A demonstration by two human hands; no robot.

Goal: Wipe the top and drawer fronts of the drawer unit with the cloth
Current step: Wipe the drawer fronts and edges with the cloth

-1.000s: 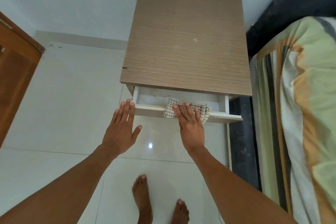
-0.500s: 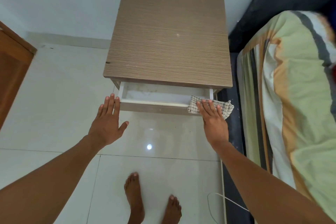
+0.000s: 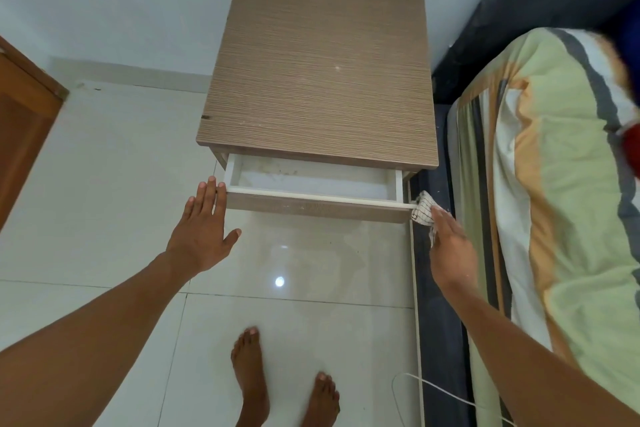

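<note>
The drawer unit [image 3: 322, 59] has a brown wood-grain top and stands against the white wall. Its top drawer [image 3: 311, 205] is pulled partly out, white inside and holding nothing. My right hand [image 3: 452, 250] presses a white checked cloth [image 3: 423, 210] against the drawer front's right end, just past the corner. My left hand [image 3: 201, 232] is flat with fingers spread, its fingertips touching the drawer front's left end.
A bed with a striped green and orange cover [image 3: 561, 204] lies close on the right, over a dark frame [image 3: 443, 322]. A brown wooden door [image 3: 24, 128] is at the left. My bare feet [image 3: 284, 388] stand on glossy white tiles. A white cable [image 3: 433, 388] lies near the bed.
My right hand has slid the cloth rightward along the drawer's front edge, from the middle to beyond its right corner. My left hand stayed at the left end.
</note>
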